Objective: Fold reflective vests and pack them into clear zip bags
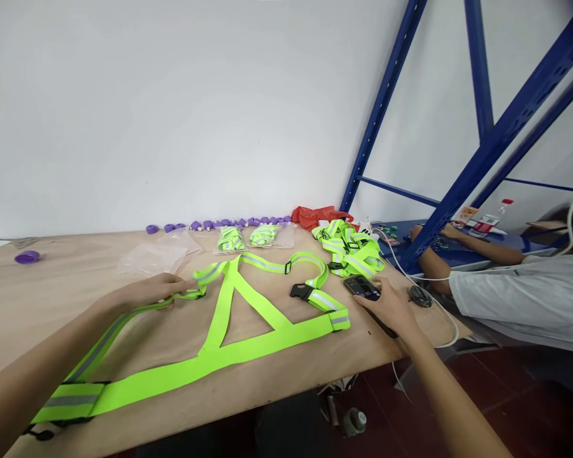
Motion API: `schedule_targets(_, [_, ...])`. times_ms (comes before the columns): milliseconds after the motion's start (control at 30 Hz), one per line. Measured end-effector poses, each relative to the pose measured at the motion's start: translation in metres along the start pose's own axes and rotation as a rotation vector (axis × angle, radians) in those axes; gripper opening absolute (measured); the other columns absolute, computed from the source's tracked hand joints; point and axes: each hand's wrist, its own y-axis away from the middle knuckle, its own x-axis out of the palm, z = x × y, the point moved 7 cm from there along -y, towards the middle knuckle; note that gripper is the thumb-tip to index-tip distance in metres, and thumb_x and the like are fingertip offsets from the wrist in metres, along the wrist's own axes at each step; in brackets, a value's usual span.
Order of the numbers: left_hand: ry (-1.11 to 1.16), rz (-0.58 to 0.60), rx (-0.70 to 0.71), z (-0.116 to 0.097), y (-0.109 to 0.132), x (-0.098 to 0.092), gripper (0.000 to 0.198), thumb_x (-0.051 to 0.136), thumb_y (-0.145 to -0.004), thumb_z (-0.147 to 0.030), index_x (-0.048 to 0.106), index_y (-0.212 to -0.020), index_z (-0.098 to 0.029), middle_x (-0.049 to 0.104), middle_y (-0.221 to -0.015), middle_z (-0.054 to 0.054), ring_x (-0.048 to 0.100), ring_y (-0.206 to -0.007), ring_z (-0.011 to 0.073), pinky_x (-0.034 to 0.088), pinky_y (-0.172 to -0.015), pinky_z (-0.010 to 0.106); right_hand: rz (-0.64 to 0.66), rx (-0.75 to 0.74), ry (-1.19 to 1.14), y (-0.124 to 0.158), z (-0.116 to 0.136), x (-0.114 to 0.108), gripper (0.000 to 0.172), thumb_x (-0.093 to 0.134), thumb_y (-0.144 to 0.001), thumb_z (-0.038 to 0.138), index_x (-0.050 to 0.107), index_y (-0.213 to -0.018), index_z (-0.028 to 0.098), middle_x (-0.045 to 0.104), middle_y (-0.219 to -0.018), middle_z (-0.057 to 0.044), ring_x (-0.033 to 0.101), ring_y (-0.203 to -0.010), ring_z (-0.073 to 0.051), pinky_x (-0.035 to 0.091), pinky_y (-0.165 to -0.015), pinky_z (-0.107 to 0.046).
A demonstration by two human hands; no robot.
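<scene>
A neon-yellow reflective harness (262,340) lies spread along the front of the wooden table, its black buckle (300,292) unfastened on the right. My left hand (155,289) has its fingers closed on a strap of the harness at the left. On the right, my right hand (386,302) grips a black phone (363,287) by its near edge, its screen lit. Beyond the phone is a heap of neon-yellow straps (351,248). Two folded harnesses (230,239) in clear bags lie behind the spread one.
Purple rolls (214,224) line the wall; another (27,257) sits far left. Clear bags (157,253), red plastic (315,216), a white cable (451,312) and a black coiled item (419,296) are on the table. Blue rack posts (386,95) and a seated person (525,299) are at right.
</scene>
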Motion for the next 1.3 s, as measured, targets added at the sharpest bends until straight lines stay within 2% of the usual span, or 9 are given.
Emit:
schedule_targets(100, [0.037, 0.059, -0.013, 0.004, -0.004, 0.004, 0.054, 0.057, -0.071, -0.065, 0.072, -0.094, -0.019, 0.070, -0.097, 0.009, 0.065, -0.082, 0.0235, 0.051, -0.061, 0.027, -0.002, -0.011, 0.015, 0.002, 0.003, -0.002, 0.084, 0.061, -0.073, 0.070, 0.045, -0.136, 0.017, 0.061, -0.124, -0.015, 0.061, -0.112, -0.031, 0.047, -0.086, -0.034])
schedule_targets(233, [-0.098, -0.122, -0.067, 0.014, -0.012, -0.010, 0.084, 0.060, -0.066, -0.051, 0.051, -0.140, -0.013, 0.069, -0.115, 0.014, 0.068, -0.085, 0.0247, 0.055, -0.068, 0.030, 0.023, -0.006, 0.053, 0.005, 0.007, -0.002, 0.089, 0.057, -0.075, 0.073, 0.041, -0.142, 0.015, 0.059, -0.128, -0.017, 0.059, -0.118, -0.034, 0.047, -0.092, -0.038])
schedule_targets(500, [-0.380, -0.173, -0.033, -0.016, -0.001, -0.021, 0.053, 0.049, -0.071, -0.027, 0.067, -0.117, -0.010, 0.073, -0.107, 0.017, 0.071, -0.088, 0.0286, 0.056, -0.074, 0.034, -0.007, -0.036, 0.026, -0.005, 0.005, -0.002, 0.091, 0.060, -0.073, 0.071, 0.046, -0.141, 0.013, 0.057, -0.131, -0.019, 0.056, -0.122, -0.038, 0.047, -0.099, -0.049])
schedule_targets(633, [-0.465, -0.283, 0.055, -0.035, 0.005, -0.027, 0.055, 0.049, -0.077, -0.021, 0.060, -0.130, -0.014, 0.064, -0.132, 0.014, 0.059, -0.123, 0.0303, 0.049, -0.101, 0.036, -0.234, -0.188, -0.194, 0.023, 0.061, -0.013, 0.061, 0.050, -0.084, 0.060, 0.060, -0.125, 0.015, 0.062, -0.124, -0.015, 0.059, -0.116, -0.030, 0.047, -0.103, -0.045])
schedule_targets(800, [-0.516, -0.348, 0.165, -0.050, 0.013, -0.025, 0.053, 0.045, -0.082, -0.018, 0.058, -0.133, -0.015, 0.065, -0.129, 0.014, 0.061, -0.118, 0.0302, 0.050, -0.094, 0.034, 0.059, -0.989, -0.289, 0.140, 0.213, 0.022, 0.046, 0.046, -0.092, 0.047, 0.066, -0.127, 0.023, 0.061, -0.131, -0.007, 0.057, -0.124, -0.023, 0.048, -0.108, -0.040])
schedule_targets(867, [-0.542, -0.373, 0.162, -0.050, 0.017, -0.029, 0.051, 0.045, -0.083, -0.019, 0.059, -0.132, -0.017, 0.068, -0.124, 0.014, 0.063, -0.114, 0.0294, 0.050, -0.090, 0.033, 0.192, -1.182, -0.250, 0.180, 0.246, 0.036, 0.047, 0.049, -0.093, 0.044, 0.060, -0.136, 0.027, 0.053, -0.142, -0.004, 0.049, -0.136, -0.022, 0.046, -0.113, -0.040])
schedule_targets(967, [-0.615, -0.410, 0.099, -0.039, 0.023, -0.043, 0.052, 0.045, -0.082, -0.018, 0.059, -0.132, -0.019, 0.070, -0.116, 0.013, 0.065, -0.106, 0.0274, 0.049, -0.083, 0.030, 0.324, -1.222, -0.211, 0.199, 0.257, 0.047, 0.044, 0.044, -0.098, 0.041, 0.057, -0.139, 0.030, 0.047, -0.147, -0.001, 0.043, -0.142, -0.022, 0.042, -0.119, -0.043])
schedule_targets(1133, [-0.696, -0.505, -0.077, -0.002, 0.034, -0.087, 0.053, 0.045, -0.081, -0.015, 0.056, -0.132, -0.022, 0.071, -0.109, 0.015, 0.067, -0.095, 0.0284, 0.047, -0.077, 0.031, 0.465, -1.128, -0.213, 0.188, 0.243, 0.052, 0.047, 0.039, -0.099, 0.044, 0.054, -0.141, 0.028, 0.041, -0.150, -0.001, 0.039, -0.145, -0.024, 0.037, -0.123, -0.049])
schedule_targets(1300, [-0.658, -0.608, -0.217, 0.036, 0.054, -0.129, 0.034, 0.046, -0.083, -0.019, 0.067, -0.110, -0.016, 0.073, -0.093, 0.017, 0.068, -0.089, 0.0298, 0.046, -0.074, 0.031, 0.509, -1.082, -0.249, 0.188, 0.241, 0.054, 0.050, 0.040, -0.098, 0.049, 0.053, -0.142, 0.029, 0.038, -0.152, -0.001, 0.036, -0.147, -0.026, 0.035, -0.123, -0.053])
